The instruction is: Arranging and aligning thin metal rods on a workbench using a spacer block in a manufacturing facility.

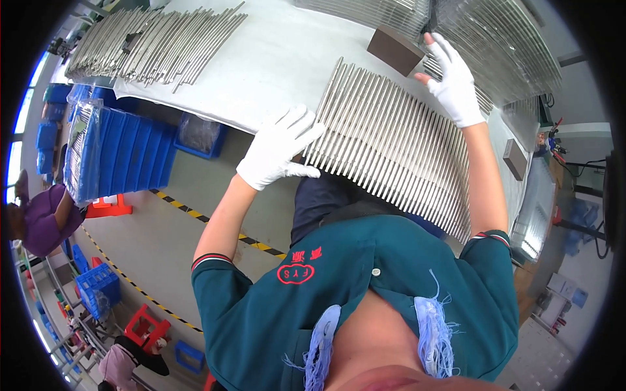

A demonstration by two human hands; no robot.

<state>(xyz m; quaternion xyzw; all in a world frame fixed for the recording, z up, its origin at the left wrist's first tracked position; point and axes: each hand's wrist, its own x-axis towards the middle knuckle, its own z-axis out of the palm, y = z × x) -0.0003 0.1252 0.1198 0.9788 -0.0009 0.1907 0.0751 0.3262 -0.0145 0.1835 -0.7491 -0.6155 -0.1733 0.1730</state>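
A row of slim silver metal rods (391,133) lies side by side on the white-covered table (280,58), the near ends reaching over its front edge. My left hand (279,148), in a white glove, rests against the left end of this row with its fingers stretched and thumb apart; it holds nothing that I can see. Over the far right of the row is my right hand (455,88), gloved too, with bare thumb and index tips. Its fingers are spread and empty, close to a dark brown rectangular block (395,51).
A loose pile of rods (163,49) covers the far left of the table. More rods (495,49) are stacked at the back right. A grey-brown block (515,159) sits right of my arm. Blue crates (130,153) stand left; two people are at the left and lower left.
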